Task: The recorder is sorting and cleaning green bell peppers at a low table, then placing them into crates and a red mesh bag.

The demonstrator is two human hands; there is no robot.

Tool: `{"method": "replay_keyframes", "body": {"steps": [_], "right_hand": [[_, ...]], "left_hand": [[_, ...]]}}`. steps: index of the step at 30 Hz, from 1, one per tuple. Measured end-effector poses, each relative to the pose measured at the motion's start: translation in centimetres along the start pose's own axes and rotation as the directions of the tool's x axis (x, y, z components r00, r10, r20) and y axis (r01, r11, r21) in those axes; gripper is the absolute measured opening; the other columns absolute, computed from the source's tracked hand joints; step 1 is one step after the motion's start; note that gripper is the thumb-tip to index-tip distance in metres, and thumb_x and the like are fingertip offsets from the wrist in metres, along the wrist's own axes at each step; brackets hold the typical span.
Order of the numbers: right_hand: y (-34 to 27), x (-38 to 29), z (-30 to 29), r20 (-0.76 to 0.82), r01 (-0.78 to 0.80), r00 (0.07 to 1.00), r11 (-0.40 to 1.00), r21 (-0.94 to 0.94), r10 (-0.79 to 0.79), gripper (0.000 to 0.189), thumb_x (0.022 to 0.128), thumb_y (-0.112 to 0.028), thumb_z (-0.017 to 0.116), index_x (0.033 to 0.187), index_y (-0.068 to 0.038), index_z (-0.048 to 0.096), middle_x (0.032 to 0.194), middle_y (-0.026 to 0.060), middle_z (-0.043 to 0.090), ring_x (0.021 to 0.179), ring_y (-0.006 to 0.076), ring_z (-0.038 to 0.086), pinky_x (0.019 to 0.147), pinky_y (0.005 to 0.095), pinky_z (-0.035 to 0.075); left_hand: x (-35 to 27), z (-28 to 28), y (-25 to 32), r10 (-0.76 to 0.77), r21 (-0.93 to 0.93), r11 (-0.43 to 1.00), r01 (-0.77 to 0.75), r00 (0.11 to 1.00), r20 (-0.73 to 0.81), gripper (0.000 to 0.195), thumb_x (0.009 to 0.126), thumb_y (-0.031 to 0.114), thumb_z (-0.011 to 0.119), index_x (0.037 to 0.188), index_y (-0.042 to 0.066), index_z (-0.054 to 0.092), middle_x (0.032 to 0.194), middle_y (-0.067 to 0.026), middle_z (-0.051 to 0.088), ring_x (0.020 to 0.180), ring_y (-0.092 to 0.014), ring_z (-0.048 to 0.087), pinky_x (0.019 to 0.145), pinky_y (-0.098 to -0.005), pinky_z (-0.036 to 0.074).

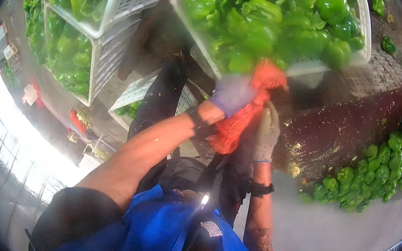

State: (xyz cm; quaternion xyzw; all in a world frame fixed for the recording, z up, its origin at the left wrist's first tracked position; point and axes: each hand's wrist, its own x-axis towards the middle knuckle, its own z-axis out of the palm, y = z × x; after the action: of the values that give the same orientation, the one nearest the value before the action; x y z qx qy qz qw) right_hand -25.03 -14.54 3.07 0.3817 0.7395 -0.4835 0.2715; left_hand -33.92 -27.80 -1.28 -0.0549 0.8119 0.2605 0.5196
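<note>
A red mesh bag (pixel 231 133) hangs over my lap, its bunched upper end (pixel 268 76) close to the near rim of a white plastic crate (pixel 200 55). That crate is heaped with green bell peppers (pixel 261 35). My left hand (pixel 233 93), in a blurred pale purple glove, is closed around the bag below its upper end. Just right of the bag is my right hand (pixel 268 132) in a dirty whitish glove, fingertips by the bag's narrow part. Blur hides whether those fingers pinch the mesh.
Stacked white crates (pixel 99 34) of green peppers stand at the left. A lower crate (pixel 131 94) sits by my leg. On the right, a dark red board (pixel 336 123) runs beside a pile of peppers (pixel 380 170). Loose peppers (pixel 388 45) lie at the upper right.
</note>
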Motion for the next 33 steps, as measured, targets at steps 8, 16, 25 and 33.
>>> {"method": "replay_keyframes", "body": {"steps": [8,16,25,33], "right_hand": [[-3.6,5.7,1.0,-0.073,0.364,0.915,0.891,-0.269,-0.396,0.03,0.095,-0.019,0.057,0.12,-0.005,0.064,0.11,0.0168,0.066,0.098,0.0269,0.065,0.086,0.0354,0.051],[-2.9,0.2,4.4,0.367,0.239,0.928,0.853,-0.464,-0.06,0.028,0.092,-0.036,0.057,0.109,-0.018,0.07,0.095,0.0161,0.067,0.088,0.0353,0.066,0.078,0.0421,0.052],[-9.7,4.2,6.8,0.088,0.517,0.84,0.74,-0.43,-0.536,0.031,0.093,-0.025,0.057,0.119,-0.01,0.065,0.106,0.0165,0.064,0.095,0.0329,0.065,0.081,0.0382,0.052],[-5.8,1.1,9.8,0.326,0.373,0.908,0.865,-0.337,-0.264,0.029,0.093,-0.025,0.056,0.115,-0.007,0.066,0.111,0.0153,0.066,0.099,0.0322,0.065,0.087,0.0382,0.051]], "left_hand": [[4.2,0.4,-1.8,0.002,-0.498,0.866,0.051,0.995,0.105,0.034,0.089,0.035,0.056,0.098,0.004,0.067,0.088,-0.0176,0.069,0.078,-0.028,0.066,0.075,-0.0367,0.051],[-3.6,8.0,-11.4,-0.233,-0.876,0.159,0.456,0.879,0.416,0.029,0.09,0.028,0.061,0.105,0.004,0.066,0.093,-0.0065,0.07,0.079,-0.014,0.064,0.075,-0.0321,0.052],[2.7,2.4,-10.4,0.132,-0.945,-0.262,0.194,0.978,0.164,0.033,0.095,0.022,0.055,0.122,0.005,0.06,0.11,-0.0055,0.066,0.096,-0.015,0.063,0.086,-0.029,0.051],[-4.0,8.4,-16.6,0.056,-0.773,-0.547,0.321,0.936,0.349,0.024,0.094,0.014,0.057,0.114,0.002,0.061,0.106,-0.0072,0.065,0.09,-0.014,0.062,0.077,-0.0286,0.052]]}}
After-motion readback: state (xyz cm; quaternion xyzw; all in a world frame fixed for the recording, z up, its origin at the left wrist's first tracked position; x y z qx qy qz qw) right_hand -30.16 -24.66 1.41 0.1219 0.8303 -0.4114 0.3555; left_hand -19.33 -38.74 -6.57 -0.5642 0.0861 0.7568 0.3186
